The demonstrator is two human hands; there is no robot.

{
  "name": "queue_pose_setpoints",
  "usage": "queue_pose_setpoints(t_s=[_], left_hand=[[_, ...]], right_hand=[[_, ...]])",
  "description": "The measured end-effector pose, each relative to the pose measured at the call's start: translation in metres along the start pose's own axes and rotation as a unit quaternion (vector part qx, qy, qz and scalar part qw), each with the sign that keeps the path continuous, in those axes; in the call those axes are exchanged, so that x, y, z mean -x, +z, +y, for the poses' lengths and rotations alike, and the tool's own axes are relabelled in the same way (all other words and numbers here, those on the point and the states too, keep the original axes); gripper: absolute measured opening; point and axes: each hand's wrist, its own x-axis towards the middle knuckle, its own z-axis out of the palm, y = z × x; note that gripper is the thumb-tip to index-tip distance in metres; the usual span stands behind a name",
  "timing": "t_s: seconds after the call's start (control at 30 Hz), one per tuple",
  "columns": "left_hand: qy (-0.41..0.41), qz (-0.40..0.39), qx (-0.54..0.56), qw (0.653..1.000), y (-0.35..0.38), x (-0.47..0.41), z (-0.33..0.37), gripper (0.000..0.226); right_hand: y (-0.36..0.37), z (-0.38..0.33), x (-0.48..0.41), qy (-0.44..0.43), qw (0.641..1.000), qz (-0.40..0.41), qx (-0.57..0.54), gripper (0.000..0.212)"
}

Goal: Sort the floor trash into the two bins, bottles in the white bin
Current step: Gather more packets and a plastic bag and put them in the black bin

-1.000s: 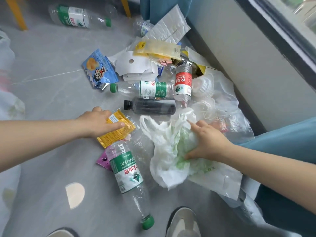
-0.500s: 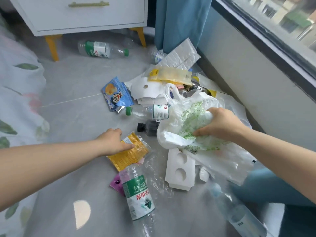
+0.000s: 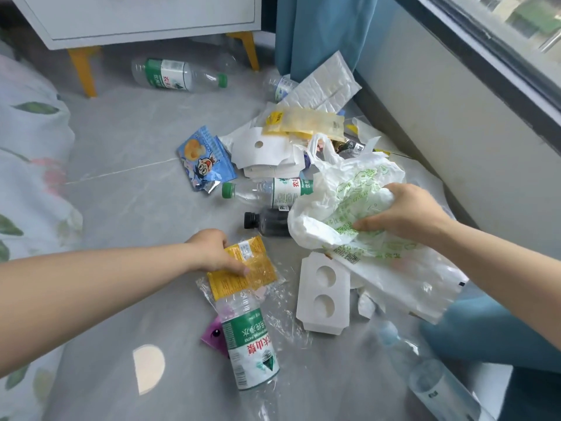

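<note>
Trash lies scattered over the grey floor. My right hand [image 3: 406, 214] grips a crumpled white plastic bag with green print [image 3: 340, 202], lifted above the pile. My left hand [image 3: 212, 250] holds a yellow foil packet [image 3: 246, 268], fingers curled over its top edge. A clear bottle with a green label [image 3: 249, 344] lies just below the packet. Another green-capped bottle [image 3: 267, 191] and a dark bottle with a black cap [image 3: 267, 221] lie partly behind the bag. A third bottle [image 3: 176, 75] rests near the cabinet. Neither bin is in view.
A white cardboard insert with two round holes [image 3: 324, 296], a blue snack wrapper [image 3: 203, 161], white paper and a yellow pouch [image 3: 303, 123] fill the middle. White cabinet on yellow legs [image 3: 85, 62] at the back, blue curtain [image 3: 321, 31], wall at right, floral bedding [image 3: 30, 165] at left.
My right hand lifted the plastic bag up and to the right, uncovering the white cardboard insert. My left hand stayed on the yellow packet. The view tilted up, showing the cabinet.
</note>
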Motion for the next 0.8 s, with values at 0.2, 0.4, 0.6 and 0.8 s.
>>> queue_pose_setpoints(t_s=[0.2, 0.4, 0.6, 0.8], left_hand=[[0.035, 0.051, -0.022, 0.998, 0.011, 0.0, 0.004, 0.046], [0.0, 0.014, -0.025, 1.0, -0.008, 0.006, 0.024, 0.103], [-0.027, 0.02, -0.142, 0.989, 0.016, 0.011, 0.054, 0.127], [-0.041, 0.077, -0.166, 0.982, 0.034, 0.011, 0.055, 0.113]], right_hand=[[0.0, 0.019, -0.008, 0.012, 1.0, 0.005, -0.025, 0.066], [0.005, 0.021, -0.01, 0.005, 1.0, 0.003, -0.017, 0.061], [0.006, 0.015, -0.01, -0.005, 1.0, 0.008, -0.021, 0.066], [0.006, 0.015, -0.011, -0.009, 0.999, 0.015, -0.038, 0.076]])
